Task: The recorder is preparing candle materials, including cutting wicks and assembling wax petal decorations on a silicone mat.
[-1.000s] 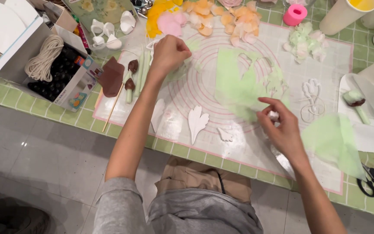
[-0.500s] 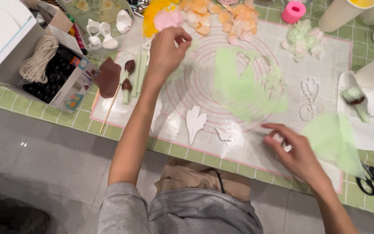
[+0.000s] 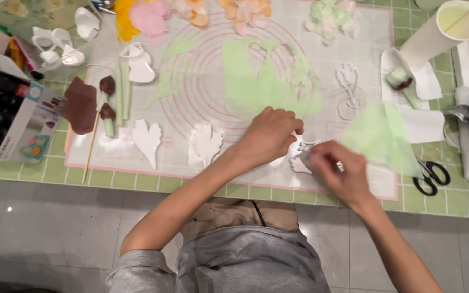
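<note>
Left hand [image 3: 270, 135] curled, fingertips pressing the white cutter [image 3: 301, 160]; right hand [image 3: 336, 172] pinches its edge on the mat [image 3: 191, 163].

The place looked like a home craft corner, perhaps for cake decorating or clay flowers. The bench [image 3: 39, 172] was covered with green squared tiles, and the floor [image 3: 44, 228] below had pale grey tiles, as in a house. On the bench lay a clear rolling mat [image 3: 256, 65] with pink circles. Around it were white leaf-shaped cutters [image 3: 147, 140], thin green rolled sheets [image 3: 267, 87], pink and orange petals [image 3: 153, 16], black scissors [image 3: 431, 177], a paper cup [image 3: 435, 32] and an open box [image 3: 23, 125] of small supplies. Nothing looked like a shop or a factory.
</note>
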